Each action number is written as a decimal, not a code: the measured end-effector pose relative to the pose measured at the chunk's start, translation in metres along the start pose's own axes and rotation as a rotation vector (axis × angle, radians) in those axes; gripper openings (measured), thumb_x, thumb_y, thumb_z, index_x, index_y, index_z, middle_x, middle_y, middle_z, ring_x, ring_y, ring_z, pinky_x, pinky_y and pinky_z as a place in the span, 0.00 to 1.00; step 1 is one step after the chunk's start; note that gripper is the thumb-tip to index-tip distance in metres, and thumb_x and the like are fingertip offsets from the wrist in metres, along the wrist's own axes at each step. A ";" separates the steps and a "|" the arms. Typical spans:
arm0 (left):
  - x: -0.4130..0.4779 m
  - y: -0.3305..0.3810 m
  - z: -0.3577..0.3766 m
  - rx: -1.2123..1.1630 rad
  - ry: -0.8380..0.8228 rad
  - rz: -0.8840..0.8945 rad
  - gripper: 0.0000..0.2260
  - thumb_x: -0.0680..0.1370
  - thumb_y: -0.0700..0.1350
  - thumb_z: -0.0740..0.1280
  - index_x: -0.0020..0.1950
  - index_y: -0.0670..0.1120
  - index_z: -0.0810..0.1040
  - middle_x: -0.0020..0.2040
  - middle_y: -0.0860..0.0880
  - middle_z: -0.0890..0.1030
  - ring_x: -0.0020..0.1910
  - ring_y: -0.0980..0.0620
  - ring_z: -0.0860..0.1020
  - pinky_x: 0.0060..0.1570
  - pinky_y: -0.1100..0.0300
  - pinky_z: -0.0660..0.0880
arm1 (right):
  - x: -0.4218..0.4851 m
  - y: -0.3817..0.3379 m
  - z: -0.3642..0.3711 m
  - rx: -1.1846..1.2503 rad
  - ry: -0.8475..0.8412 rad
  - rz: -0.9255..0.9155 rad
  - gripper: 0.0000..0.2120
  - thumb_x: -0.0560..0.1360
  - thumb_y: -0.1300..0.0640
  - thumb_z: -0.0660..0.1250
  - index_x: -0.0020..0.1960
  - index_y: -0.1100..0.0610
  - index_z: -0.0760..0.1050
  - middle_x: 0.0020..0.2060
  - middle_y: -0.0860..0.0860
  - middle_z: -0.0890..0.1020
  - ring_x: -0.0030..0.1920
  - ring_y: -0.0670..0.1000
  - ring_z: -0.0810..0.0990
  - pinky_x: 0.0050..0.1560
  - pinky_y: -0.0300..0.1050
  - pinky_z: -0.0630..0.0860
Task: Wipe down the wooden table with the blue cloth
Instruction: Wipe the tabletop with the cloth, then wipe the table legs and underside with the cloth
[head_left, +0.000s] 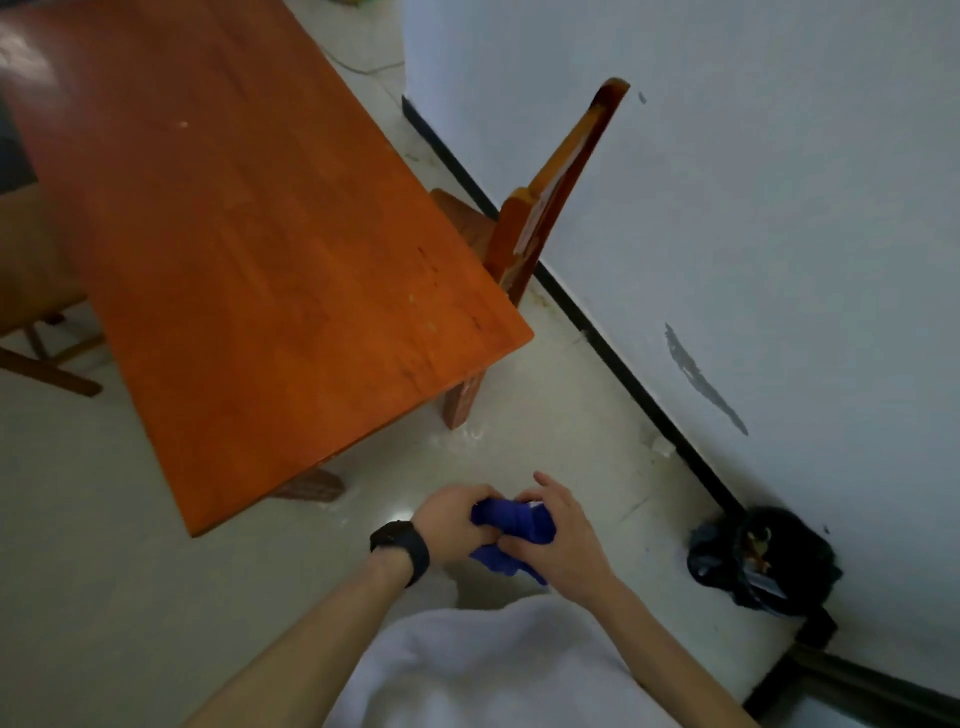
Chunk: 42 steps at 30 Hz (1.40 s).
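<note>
Pale floor tiles (104, 571) and a white wall (727, 156) with a dark skirting framed the scene. The wooden desk (249, 249) ran away from the person at a slant, its near corner just ahead and to the left of the arms.

As far as could be judged, wiping had not begun. The blue cloth (511, 525) was nowhere on the wood. It was bunched up in mid-air over the floor, off the desk's near end and apart from it. The left hand (454, 519), with a black watch (402, 548) on its wrist, was curled round one end of the bundle. The right hand (558, 535) gripped the other end, its fingers closed into the fabric and one finger lifted a little. The cloth seemed to be getting gathered or wrung into a pad, though which of the two could not be told.

On the desk top a pale speck (183, 124) showed toward the far end, and dark streaks (431, 270) lay near the right edge, so the whole surface appeared left to do.

One wooden chair (550, 197) stood between the desk and the wall, and another chair (31, 291) stood at the left. A black bag (758, 561) sat on the floor against the skirting.
</note>
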<state>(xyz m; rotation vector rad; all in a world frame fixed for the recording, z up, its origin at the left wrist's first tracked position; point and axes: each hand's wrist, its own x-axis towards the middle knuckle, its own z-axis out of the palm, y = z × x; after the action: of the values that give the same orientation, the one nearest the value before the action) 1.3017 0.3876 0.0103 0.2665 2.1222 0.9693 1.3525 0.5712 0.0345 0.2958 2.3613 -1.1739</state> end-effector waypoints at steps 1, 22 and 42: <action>0.002 0.001 0.001 -0.117 -0.003 -0.031 0.13 0.75 0.50 0.71 0.59 0.56 0.77 0.52 0.56 0.81 0.51 0.54 0.79 0.50 0.61 0.76 | 0.005 0.001 -0.007 0.090 -0.006 0.004 0.21 0.66 0.48 0.79 0.55 0.42 0.74 0.59 0.38 0.77 0.56 0.43 0.77 0.57 0.47 0.77; 0.161 0.043 0.125 -0.803 0.415 -0.473 0.14 0.76 0.33 0.69 0.53 0.52 0.78 0.52 0.44 0.83 0.49 0.47 0.83 0.54 0.52 0.80 | 0.149 0.149 -0.091 0.296 -0.311 -0.015 0.24 0.75 0.66 0.70 0.64 0.43 0.77 0.56 0.41 0.82 0.50 0.29 0.78 0.48 0.24 0.72; 0.320 -0.138 0.049 -0.665 1.018 -0.044 0.18 0.85 0.53 0.53 0.76 0.62 0.62 0.75 0.60 0.65 0.72 0.61 0.65 0.70 0.60 0.60 | 0.390 0.137 0.043 -0.066 0.567 -1.188 0.16 0.80 0.57 0.61 0.67 0.51 0.68 0.65 0.59 0.67 0.62 0.63 0.73 0.63 0.50 0.72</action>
<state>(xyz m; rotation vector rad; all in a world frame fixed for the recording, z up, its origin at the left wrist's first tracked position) 1.1364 0.4701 -0.2889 -0.7551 2.4259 1.9832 1.0854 0.6118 -0.2809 -1.0940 3.1378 -1.6003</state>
